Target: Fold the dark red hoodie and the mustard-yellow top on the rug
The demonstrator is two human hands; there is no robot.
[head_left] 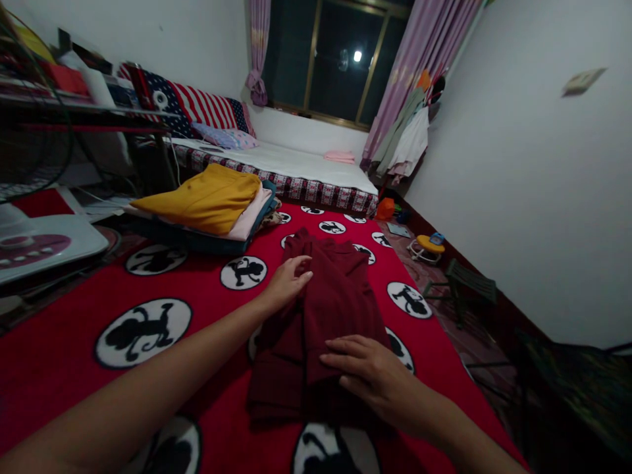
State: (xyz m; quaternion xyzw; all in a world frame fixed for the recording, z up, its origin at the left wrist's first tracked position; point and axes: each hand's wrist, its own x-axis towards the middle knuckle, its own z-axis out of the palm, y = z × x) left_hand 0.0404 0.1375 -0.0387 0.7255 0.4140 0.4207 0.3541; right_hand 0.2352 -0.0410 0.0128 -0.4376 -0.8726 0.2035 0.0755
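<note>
Head view is showing a stack of folded clothes point(207, 201) lying at ten o'clock on the red blanket point(64, 355). The left hand point(289, 280) is resting open and flat on the dark red garment point(330, 303), which is lying folded mid-blanket. At five o'clock, the right hand point(368, 372) is pressing down open-palmed, gripping nothing

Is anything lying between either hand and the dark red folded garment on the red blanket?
Nothing visible does. The left hand rests on the upper left edge of the dark red fabric garment, and the right hand lies flat on its lower part. No other object sits on it.
</note>
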